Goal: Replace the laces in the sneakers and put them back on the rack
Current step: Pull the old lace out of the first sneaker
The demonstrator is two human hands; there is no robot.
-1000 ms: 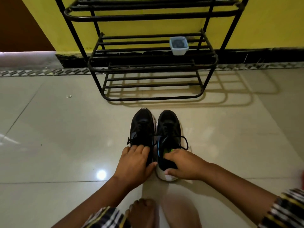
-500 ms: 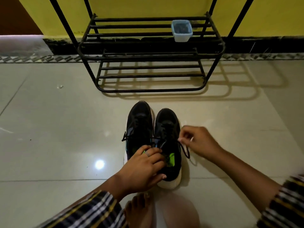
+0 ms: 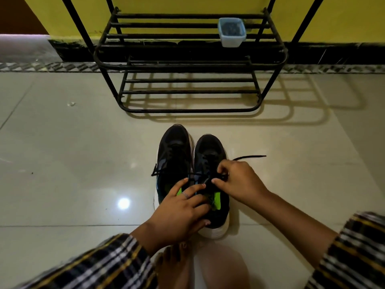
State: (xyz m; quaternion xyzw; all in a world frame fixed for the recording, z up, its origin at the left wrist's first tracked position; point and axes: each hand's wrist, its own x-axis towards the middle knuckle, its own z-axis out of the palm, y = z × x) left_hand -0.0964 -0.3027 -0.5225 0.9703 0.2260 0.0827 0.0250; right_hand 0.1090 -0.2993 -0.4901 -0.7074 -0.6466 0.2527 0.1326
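Two black sneakers with white soles stand side by side on the floor, toes toward the rack: the left sneaker [image 3: 174, 155] and the right sneaker [image 3: 209, 151] with a green insole. My left hand [image 3: 179, 213] rests over the heel openings, fingers spread across both shoes and the thumb at the right sneaker's heel. My right hand [image 3: 239, 181] pinches the black lace [image 3: 250, 157] at the right sneaker's upper eyelets; one loose end trails right across the floor. The left sneaker's lace end sticks out at its left side.
A black metal shoe rack [image 3: 187, 65] stands against the yellow wall just beyond the sneakers, its lower shelves bare. A small pale blue container [image 3: 231, 34] sits on its right side. My bare foot [image 3: 175, 261] is under my left wrist. Glossy floor tiles [image 3: 73, 163] lie all around.
My right hand moved from beside the right sneaker onto its eyelets and pulled the bow loose; a lace end now lies out to the right. My left hand stayed on the heels.
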